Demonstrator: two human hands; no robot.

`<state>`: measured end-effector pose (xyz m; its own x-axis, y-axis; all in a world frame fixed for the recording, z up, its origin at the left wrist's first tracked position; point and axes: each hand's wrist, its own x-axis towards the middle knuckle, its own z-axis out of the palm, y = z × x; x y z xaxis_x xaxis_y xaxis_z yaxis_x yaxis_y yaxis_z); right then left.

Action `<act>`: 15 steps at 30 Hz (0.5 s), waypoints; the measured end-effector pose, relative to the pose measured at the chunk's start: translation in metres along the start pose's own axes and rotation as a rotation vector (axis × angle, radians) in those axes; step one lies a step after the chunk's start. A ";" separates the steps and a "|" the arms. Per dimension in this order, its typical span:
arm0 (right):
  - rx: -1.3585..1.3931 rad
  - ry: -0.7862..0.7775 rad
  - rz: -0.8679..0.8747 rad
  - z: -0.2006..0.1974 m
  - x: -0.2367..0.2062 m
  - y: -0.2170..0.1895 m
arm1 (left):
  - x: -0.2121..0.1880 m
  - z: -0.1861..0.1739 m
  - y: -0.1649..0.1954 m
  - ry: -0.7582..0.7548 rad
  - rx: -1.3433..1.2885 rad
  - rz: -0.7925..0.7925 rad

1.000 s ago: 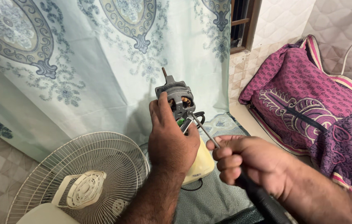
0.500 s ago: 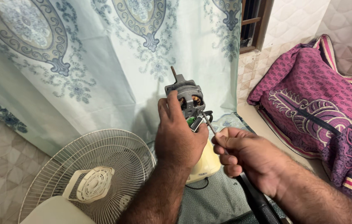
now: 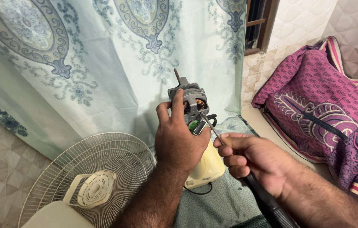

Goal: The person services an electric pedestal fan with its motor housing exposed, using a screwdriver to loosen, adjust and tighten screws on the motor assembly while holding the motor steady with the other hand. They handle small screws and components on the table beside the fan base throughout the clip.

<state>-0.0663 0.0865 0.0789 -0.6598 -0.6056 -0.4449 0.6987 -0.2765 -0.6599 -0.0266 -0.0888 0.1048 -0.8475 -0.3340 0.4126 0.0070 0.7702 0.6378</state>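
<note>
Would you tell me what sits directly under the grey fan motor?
Under the fan motor is a cream housing. The left hand covers where they join, so that part is hidden. The right hand holds a screwdriver against the motor.

The fan motor (image 3: 189,102) is dull grey metal with coppery windings showing, seated on a smooth, glossy cream plastic housing (image 3: 206,169). The screwdriver (image 3: 246,169) has a shiny metal shaft and matt black handle. The fan guard (image 3: 86,169) is pale coated wire; the curtain (image 3: 103,63) is soft printed cloth.
</note>
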 end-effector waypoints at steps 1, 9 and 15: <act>0.169 -0.063 0.081 -0.003 0.003 0.001 | 0.000 0.000 -0.001 -0.005 0.002 0.007; 0.582 -0.414 0.218 -0.027 0.019 0.020 | -0.001 -0.001 -0.003 -0.052 0.008 0.019; 0.599 -0.467 0.242 -0.036 0.027 0.021 | -0.001 -0.003 -0.003 -0.056 0.027 0.021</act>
<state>-0.0799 0.0910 0.0314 -0.3788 -0.9138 -0.1467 0.9253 -0.3706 -0.0804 -0.0244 -0.0925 0.1043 -0.8757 -0.2869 0.3885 0.0119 0.7913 0.6113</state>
